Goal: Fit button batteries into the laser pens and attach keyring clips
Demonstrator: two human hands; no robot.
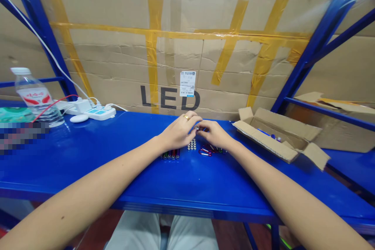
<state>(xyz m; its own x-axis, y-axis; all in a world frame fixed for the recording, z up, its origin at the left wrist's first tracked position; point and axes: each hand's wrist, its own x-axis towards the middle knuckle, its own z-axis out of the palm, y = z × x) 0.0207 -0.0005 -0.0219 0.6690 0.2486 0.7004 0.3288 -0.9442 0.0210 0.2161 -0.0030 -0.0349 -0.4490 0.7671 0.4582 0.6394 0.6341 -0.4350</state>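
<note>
Over the middle of the blue table my two hands meet at the fingertips. My right hand (215,133) pinches a small round silver metal piece (197,128). My left hand (180,131), with a ring on one finger, curves over from the left, its fingers closed near that piece; what they grip is hidden. Just below, similar silver pieces (192,145) stand in tidy rows. Several dark, coloured metal tubes (171,154) lie side by side under my left wrist, partly covered. Red and dark carabiner clips (205,151) are heaped beneath my right hand.
An opened cardboard box (266,140) with blue items inside stands on the right. To the left are a water bottle (38,97), a power strip (101,112) with cables and a white oval object (79,118). A large taped cardboard panel (117,62) closes off the back.
</note>
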